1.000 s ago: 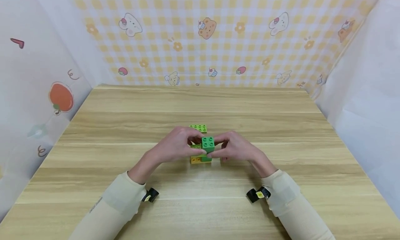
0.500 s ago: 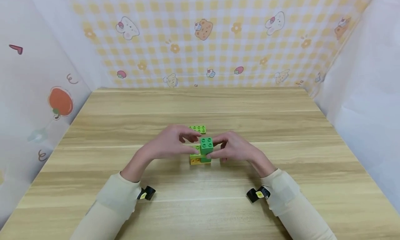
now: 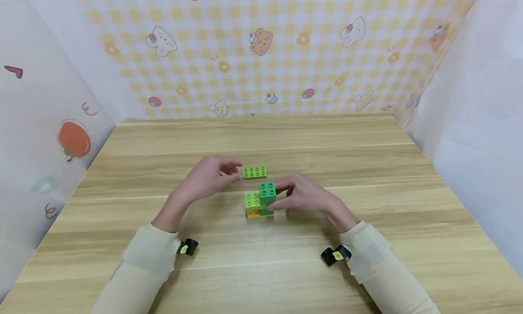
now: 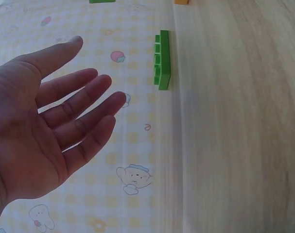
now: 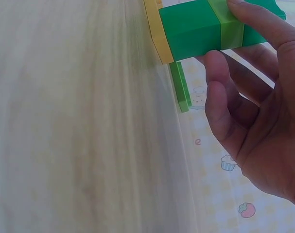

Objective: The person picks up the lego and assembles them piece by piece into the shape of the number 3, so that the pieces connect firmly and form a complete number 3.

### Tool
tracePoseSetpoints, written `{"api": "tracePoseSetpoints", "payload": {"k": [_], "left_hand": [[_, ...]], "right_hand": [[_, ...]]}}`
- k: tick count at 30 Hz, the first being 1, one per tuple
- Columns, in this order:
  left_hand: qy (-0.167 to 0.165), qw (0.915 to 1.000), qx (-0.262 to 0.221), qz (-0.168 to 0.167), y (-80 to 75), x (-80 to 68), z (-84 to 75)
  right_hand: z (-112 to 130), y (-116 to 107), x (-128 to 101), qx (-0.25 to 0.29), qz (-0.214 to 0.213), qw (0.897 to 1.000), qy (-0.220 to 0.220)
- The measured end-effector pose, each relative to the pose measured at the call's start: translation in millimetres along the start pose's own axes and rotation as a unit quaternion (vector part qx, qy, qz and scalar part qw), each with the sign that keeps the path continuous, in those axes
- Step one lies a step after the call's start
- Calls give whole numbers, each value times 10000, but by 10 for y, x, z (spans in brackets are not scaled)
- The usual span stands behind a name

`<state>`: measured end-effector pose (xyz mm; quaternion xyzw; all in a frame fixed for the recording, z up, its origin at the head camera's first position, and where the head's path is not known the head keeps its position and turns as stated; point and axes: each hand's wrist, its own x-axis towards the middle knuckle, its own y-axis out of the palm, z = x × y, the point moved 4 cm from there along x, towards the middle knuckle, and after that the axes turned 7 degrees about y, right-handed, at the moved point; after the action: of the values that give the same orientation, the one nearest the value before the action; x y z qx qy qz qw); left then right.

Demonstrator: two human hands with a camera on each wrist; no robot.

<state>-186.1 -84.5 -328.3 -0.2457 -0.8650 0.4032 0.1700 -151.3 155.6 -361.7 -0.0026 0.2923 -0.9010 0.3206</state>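
You are steadying the block stack (image 3: 260, 200) at table centre with right hand (image 3: 304, 197) fingers pinching it (left hand (image 3: 208, 178) fingers spread, empty) beside the flat green plate (image 3: 254, 172); be keeping that pinch low.

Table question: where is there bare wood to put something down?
The table lies bare behind the flat lime brick up to the checked wall, along both sides, and in front between the sleeves. It is crowded in the middle, where the left hand, the right hand and the brick stack sit close together.
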Motion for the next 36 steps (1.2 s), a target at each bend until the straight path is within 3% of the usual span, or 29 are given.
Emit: {"api": "tracePoseSetpoints", "payload": {"k": [7, 15, 19, 36], "left_hand": [[35, 9979, 602, 224, 90, 155, 3], [-52, 9948, 907, 463, 162, 303, 54], [-190, 9944, 897, 528, 198, 358, 104], [-166, 9930, 858, 796, 320, 462, 139]], "right_hand": [[2, 9, -1, -37, -16, 10000, -19], [-7, 6, -8, -43, 13, 9999, -92], [-10, 5, -7, -80, 14, 9999, -115], [-16, 10, -5, -45, 23, 9999, -98]]}}
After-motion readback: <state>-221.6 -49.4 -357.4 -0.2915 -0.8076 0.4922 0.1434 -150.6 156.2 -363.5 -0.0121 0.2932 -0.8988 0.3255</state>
